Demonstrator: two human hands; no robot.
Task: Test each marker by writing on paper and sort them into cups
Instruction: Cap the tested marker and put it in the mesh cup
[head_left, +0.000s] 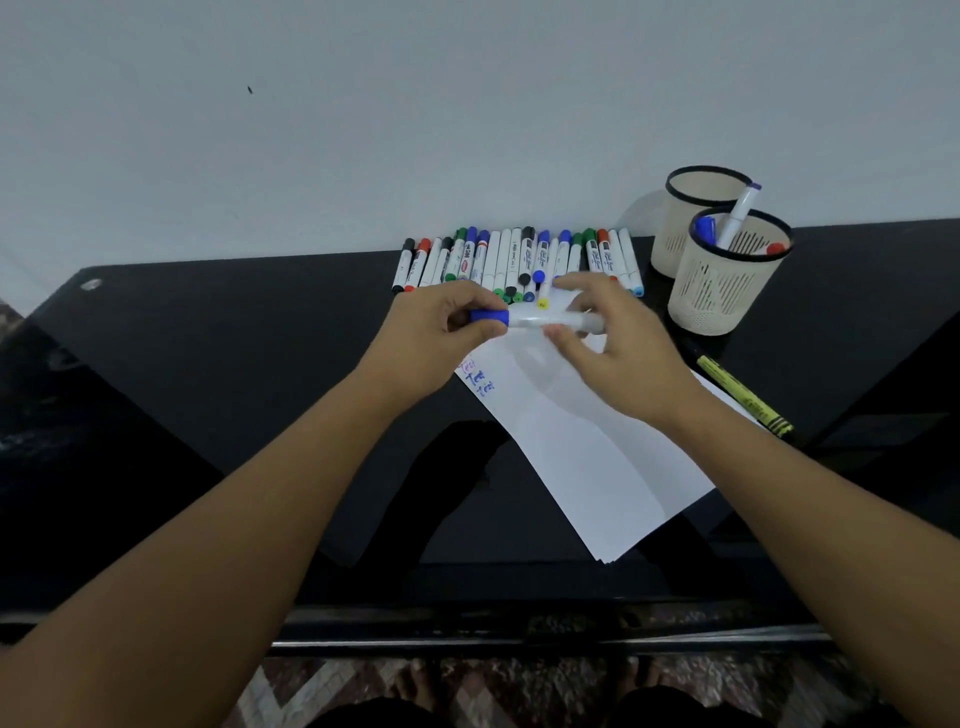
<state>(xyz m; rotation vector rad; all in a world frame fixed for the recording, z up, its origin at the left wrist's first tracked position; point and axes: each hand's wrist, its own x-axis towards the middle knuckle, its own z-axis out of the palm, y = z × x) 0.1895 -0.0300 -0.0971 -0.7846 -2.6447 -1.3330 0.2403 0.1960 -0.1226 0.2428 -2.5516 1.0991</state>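
A white marker with a blue cap (530, 318) lies level between my hands above the far end of the paper (597, 447). My left hand (441, 332) pinches its blue cap. My right hand (613, 343) holds the white barrel between thumb and fingers. Small handwriting in red and blue marks the paper's far left corner. A row of several markers (514, 260) lies against the wall behind my hands. The nearer beige cup (722, 291) holds several markers; the farther cup (696, 208) stands behind it.
A yellow highlighter (743, 395) lies on the black table (234, 374) right of the paper. The table's front edge runs below my forearms, with patterned floor beneath. The white wall rises right behind the markers and cups.
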